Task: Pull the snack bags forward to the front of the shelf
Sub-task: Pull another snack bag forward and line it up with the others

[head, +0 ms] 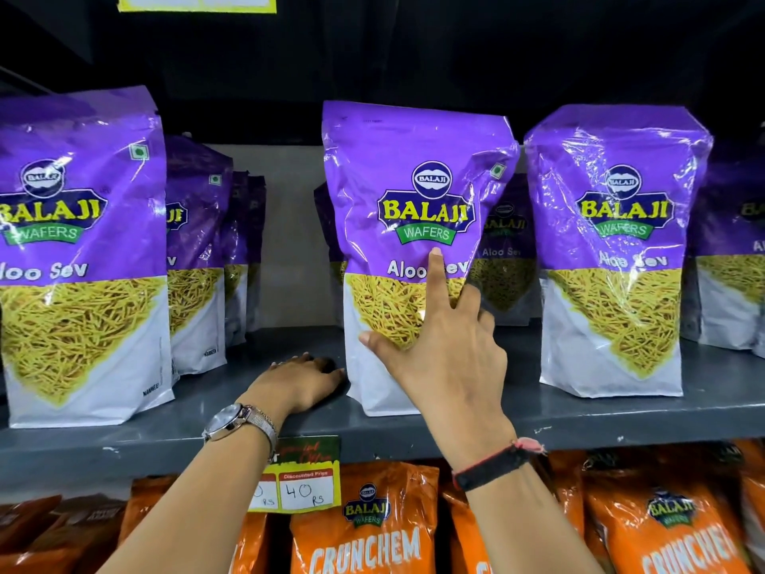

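Observation:
Purple Balaji Aloo Sev bags stand upright on a grey shelf [289, 424]. The middle bag [410, 159] stands near the shelf's front edge. My right hand [447, 350] lies spread flat on its front, index finger pointing up, thumb to the left. My left hand [302, 383] rests on the shelf with its fingertips at the bag's lower left corner. A left bag [78, 250] and a right bag [612, 250] also stand near the front. More purple bags stand further back behind the left bag [194, 250] and behind the middle bag [505, 250].
An open gap of shelf lies between the left and middle rows. Orange Crunchem bags [364, 528] fill the shelf below. A price tag [306, 478] hangs on the shelf's front lip. Another purple bag [732, 258] stands back at the far right.

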`<move>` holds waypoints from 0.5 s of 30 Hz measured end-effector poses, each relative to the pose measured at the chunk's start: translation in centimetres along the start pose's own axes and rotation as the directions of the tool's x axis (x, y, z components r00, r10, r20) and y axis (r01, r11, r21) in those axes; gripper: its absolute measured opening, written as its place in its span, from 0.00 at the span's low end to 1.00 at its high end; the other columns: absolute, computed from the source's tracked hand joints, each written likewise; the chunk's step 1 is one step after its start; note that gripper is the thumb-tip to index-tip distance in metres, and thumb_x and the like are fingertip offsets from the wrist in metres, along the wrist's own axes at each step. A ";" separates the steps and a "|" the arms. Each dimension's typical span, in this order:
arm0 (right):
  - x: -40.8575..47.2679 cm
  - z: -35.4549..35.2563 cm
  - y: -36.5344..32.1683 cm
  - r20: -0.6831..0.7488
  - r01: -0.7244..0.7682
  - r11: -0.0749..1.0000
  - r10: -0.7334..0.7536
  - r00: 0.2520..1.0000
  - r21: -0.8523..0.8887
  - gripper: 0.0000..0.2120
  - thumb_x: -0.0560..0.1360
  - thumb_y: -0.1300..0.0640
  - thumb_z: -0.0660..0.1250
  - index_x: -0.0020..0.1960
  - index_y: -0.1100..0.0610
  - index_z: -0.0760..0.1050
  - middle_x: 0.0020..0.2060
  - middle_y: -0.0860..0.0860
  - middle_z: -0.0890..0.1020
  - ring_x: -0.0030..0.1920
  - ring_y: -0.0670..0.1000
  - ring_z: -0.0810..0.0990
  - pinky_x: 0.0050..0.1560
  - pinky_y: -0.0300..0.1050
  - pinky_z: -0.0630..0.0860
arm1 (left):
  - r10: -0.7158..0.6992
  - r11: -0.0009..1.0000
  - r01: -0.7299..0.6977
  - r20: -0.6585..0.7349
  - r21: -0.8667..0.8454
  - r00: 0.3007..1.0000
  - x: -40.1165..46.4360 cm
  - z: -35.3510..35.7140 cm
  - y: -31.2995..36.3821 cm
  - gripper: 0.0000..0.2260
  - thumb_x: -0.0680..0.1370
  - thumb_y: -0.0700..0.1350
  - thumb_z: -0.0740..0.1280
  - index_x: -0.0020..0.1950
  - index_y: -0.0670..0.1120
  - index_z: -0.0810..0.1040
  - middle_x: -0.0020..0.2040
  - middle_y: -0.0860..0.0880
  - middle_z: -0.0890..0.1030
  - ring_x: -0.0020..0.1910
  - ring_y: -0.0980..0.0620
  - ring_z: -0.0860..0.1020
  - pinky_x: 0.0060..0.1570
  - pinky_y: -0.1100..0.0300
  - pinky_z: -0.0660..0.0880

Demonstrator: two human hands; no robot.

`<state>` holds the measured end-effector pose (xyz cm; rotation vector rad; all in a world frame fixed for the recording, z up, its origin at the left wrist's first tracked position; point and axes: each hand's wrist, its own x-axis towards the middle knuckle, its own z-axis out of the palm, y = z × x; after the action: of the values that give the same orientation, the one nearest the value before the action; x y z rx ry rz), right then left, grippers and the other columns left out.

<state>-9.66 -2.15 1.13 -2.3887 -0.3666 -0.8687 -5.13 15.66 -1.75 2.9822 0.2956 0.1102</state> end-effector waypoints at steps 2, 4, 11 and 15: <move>-0.4 -0.2 -0.2 -0.005 -0.004 1.000 0.004 1.000 -0.005 0.50 0.68 0.33 0.66 0.76 0.46 0.38 0.70 0.56 0.60 0.66 0.59 0.66 0.54 0.52 0.75 | -0.003 1.000 0.003 0.000 -0.011 1.000 -0.1 -0.1 0.2 0.24 0.80 0.57 0.48 0.75 0.54 0.59 0.78 0.45 0.57 0.77 0.46 0.55 0.74 0.50 0.52; -0.6 -0.3 -0.3 -0.008 -0.007 1.000 0.007 1.000 -0.014 0.50 0.68 0.33 0.65 0.76 0.46 0.38 0.71 0.56 0.60 0.66 0.59 0.66 0.54 0.52 0.75 | -0.003 1.000 0.003 -0.002 -0.018 1.000 -0.2 -0.1 0.2 0.24 0.80 0.58 0.48 0.75 0.54 0.60 0.78 0.45 0.57 0.77 0.46 0.55 0.74 0.50 0.52; -1.0 -0.8 -0.8 -0.011 0.003 0.999 -0.004 1.000 -0.044 0.46 0.72 0.34 0.62 0.77 0.48 0.38 0.71 0.58 0.61 0.65 0.59 0.66 0.51 0.50 0.75 | -0.002 0.999 0.001 -0.016 -0.034 1.000 -0.2 0.0 0.1 0.25 0.79 0.59 0.49 0.74 0.54 0.62 0.78 0.46 0.58 0.77 0.45 0.56 0.74 0.51 0.53; -1.1 -1.2 -0.7 0.010 0.005 0.999 -0.005 1.000 -0.033 0.46 0.72 0.34 0.62 0.77 0.47 0.38 0.70 0.57 0.63 0.65 0.59 0.67 0.52 0.50 0.75 | -0.006 1.000 0.006 -0.014 -0.026 1.000 -0.2 0.0 0.2 0.25 0.79 0.59 0.49 0.74 0.53 0.62 0.78 0.45 0.58 0.77 0.46 0.56 0.74 0.51 0.53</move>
<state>-11.33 -2.40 1.46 -2.4240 -0.3652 -0.8711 -5.29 15.46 -1.72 2.9555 0.3024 0.1334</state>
